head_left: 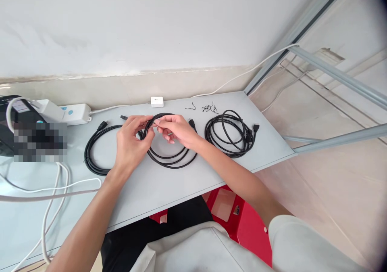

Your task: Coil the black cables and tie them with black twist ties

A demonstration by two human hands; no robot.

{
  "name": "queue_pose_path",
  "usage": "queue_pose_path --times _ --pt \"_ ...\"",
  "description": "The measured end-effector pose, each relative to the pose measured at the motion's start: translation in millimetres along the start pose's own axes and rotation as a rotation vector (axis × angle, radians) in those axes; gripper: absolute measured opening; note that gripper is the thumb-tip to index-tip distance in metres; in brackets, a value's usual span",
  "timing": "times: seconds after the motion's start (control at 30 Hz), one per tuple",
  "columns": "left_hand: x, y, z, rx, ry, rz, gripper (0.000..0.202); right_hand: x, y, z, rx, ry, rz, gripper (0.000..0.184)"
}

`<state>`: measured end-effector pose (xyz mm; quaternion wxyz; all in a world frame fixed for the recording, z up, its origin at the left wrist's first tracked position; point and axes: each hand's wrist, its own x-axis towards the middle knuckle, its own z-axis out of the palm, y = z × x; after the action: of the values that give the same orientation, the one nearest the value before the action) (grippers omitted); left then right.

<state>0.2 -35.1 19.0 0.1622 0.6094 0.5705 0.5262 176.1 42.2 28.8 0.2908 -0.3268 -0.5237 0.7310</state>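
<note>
A coiled black cable [171,166] lies in the middle of the desk, its upper side gathered between my hands. My left hand [133,143] grips the bundled loops between thumb and fingers. My right hand [178,130] is closed in a pinch at the same spot, on what looks like a thin tie; the fingertips partly hide it. The cable's plug [192,124] shows just past my right hand. To the left rests another coiled black cable [87,155], partly behind my left hand. A third black coil [225,153], looser, sits to the right with its plug [256,128] pointing outward.
Several thin black ties [211,109] lie at the back of the desk [187,187], near a small white box [157,101]. A white power strip [75,114], a dark device [9,130] and white cords [62,183] occupy the left side. A metal frame [338,68] borders the right.
</note>
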Motion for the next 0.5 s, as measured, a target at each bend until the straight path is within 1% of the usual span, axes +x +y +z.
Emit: queue_pose_path --times 0.07,0.13,0.2,0.27,0.33,0.4,0.47,0.5 --pt "1 -4 0.3 0.012 -0.026 -0.02 0.028 -1 0 -2 -0.26 0.033 -0.065 0.043" --pt "1 -7 0.3 0.023 -0.053 -0.033 0.026 -3 -2 -4 -0.465 0.061 -0.134 0.047" --pt "0 -7 0.0 0.038 -0.086 -0.047 0.025 -5 -8 -9 -0.588 0.106 -0.209 0.052" --pt "0 -6 -0.5 0.07 -0.115 -0.057 0.025 -5 -16 -19 -0.662 0.182 -0.288 0.052" --pt "-1 -5 -0.4 0.11 -0.138 -0.055 0.024 -1 -26 -35 -0.732 0.281 -0.362 0.05" --pt "-2 -6 0.7 0.135 -0.164 -0.041 0.024 4 -36 -55 -0.83 0.379 -0.4 0.043" --pt "-3 -9 2.8 0.159 -0.206 -0.031 0.026 8 -44 -76 -0.992 0.467 -0.389 0.03" --pt "-4 -11 4.0 0.179 -0.229 -0.024 0.026 10 -48 -86 -1.095 0.481 -0.353 0.022"
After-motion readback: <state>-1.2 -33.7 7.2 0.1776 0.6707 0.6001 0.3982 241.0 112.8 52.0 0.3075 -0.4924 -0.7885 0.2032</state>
